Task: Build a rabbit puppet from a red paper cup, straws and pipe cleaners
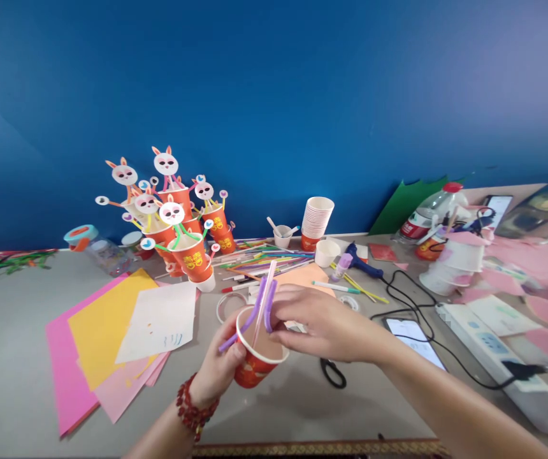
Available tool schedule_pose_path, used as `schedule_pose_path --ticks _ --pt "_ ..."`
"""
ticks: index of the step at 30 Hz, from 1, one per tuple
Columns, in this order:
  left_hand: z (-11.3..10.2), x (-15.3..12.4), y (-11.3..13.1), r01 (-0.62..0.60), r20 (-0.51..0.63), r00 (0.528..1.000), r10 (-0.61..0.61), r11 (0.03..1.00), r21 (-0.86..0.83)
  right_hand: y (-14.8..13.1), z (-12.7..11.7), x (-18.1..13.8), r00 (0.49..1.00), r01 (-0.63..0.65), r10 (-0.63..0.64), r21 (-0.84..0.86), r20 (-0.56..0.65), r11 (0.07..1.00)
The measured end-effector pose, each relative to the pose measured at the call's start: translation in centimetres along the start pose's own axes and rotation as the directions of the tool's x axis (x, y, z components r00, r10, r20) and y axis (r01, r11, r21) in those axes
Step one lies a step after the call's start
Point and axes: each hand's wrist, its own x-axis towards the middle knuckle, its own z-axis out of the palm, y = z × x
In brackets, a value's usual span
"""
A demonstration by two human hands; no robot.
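My left hand is wrapped round a red paper cup with a white inside, held tilted over the grey table. A bent purple straw hooks over the cup's rim, and a pink straw stands in the cup. My right hand reaches in from the right, its fingers closed on the purple straw at the rim. A red bead bracelet circles my left wrist.
Finished red cups with rabbit faces stand at the back left. Coloured paper sheets lie left. Loose straws, a cup stack, a blue glue gun, scissors, a phone, a power strip and a bottle crowd the right.
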Motion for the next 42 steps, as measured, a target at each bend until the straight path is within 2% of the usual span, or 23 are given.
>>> schedule_pose_path --ticks 4,9,13,15,21,27,32,35,39,42 --pt "0.0 -0.2 -0.6 0.011 -0.004 1.0 -0.011 1.0 -0.014 0.0 0.1 -0.4 0.995 -0.064 0.065 0.025 -0.074 0.998" --pt "-0.3 -0.5 -1.8 -0.016 -0.086 0.996 0.017 1.0 0.021 0.5 1.3 -0.6 0.971 -0.179 0.204 0.186 -0.124 0.966" --pt "-0.2 -0.5 -1.9 -0.028 -0.114 0.993 0.032 0.999 0.037 0.8 2.4 -0.3 0.939 -0.175 0.228 0.214 -0.256 0.961" --pt "0.1 -0.5 -1.9 -0.03 -0.127 0.991 0.035 0.999 0.041 0.9 2.8 -0.2 0.934 -0.163 0.221 0.216 -0.28 0.963" --pt "0.7 -0.7 -1.9 -0.064 -0.143 0.988 0.065 0.998 0.013 1.0 3.1 -0.7 0.938 -0.155 0.227 0.269 -0.263 0.951" --pt "1.1 -0.5 -1.0 -0.038 -0.036 0.999 0.04 0.998 0.059 0.6 2.3 0.0 0.902 -0.196 0.294 0.307 -0.315 0.931" --pt "1.1 -0.7 -1.4 0.0 -0.054 0.999 0.001 1.0 0.023 1.0 2.9 0.4 0.893 -0.132 0.342 0.557 -0.292 0.82" --pt "1.2 -0.8 -1.8 0.019 -0.04 0.999 -0.017 0.999 0.037 1.5 3.6 0.2 0.895 -0.126 0.363 0.635 -0.258 0.762" --pt "1.4 -0.9 -2.0 0.045 -0.069 0.997 -0.043 0.998 0.037 1.8 3.9 0.2 0.899 -0.134 0.355 0.612 -0.256 0.78" --pt "1.3 -1.0 -2.3 0.04 -0.08 0.996 -0.039 0.999 0.01 1.8 3.8 -0.1 0.899 -0.094 0.33 0.611 -0.287 0.786"
